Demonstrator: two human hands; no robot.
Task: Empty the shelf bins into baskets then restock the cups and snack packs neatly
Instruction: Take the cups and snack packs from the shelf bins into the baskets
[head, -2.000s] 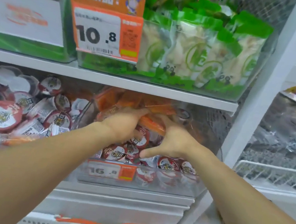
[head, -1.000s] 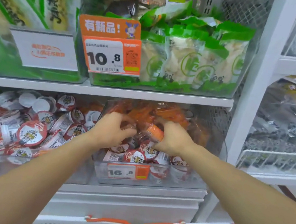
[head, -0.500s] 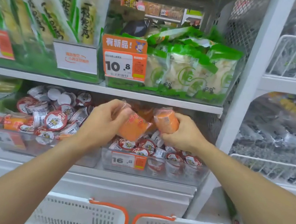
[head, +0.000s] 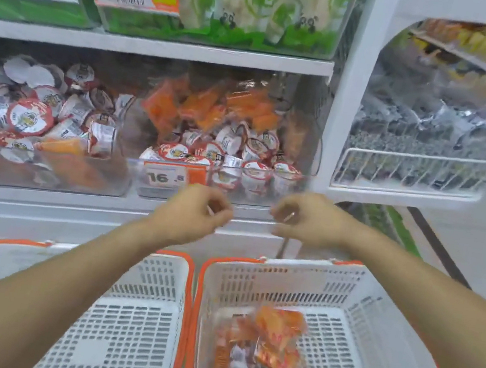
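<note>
Lying now in the right basket [head: 376,300], the orange snack packs [head: 271,338] have left both hands: left hand [head: 189,213] and right hand [head: 309,219] hover empty, loosely curled (shelf bin [head: 304,190] remains well stocked).

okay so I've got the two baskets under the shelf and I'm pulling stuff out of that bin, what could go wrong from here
1. The orange snack packs lie on top of loose cups in the clear bin; pulling packs could tip cups over its front edge.
2. Packs so far lie only in the right basket; the left basket looks bare, so cups and packs may get mixed.
3. Both the left hand and the right hand hold nothing.
</note>
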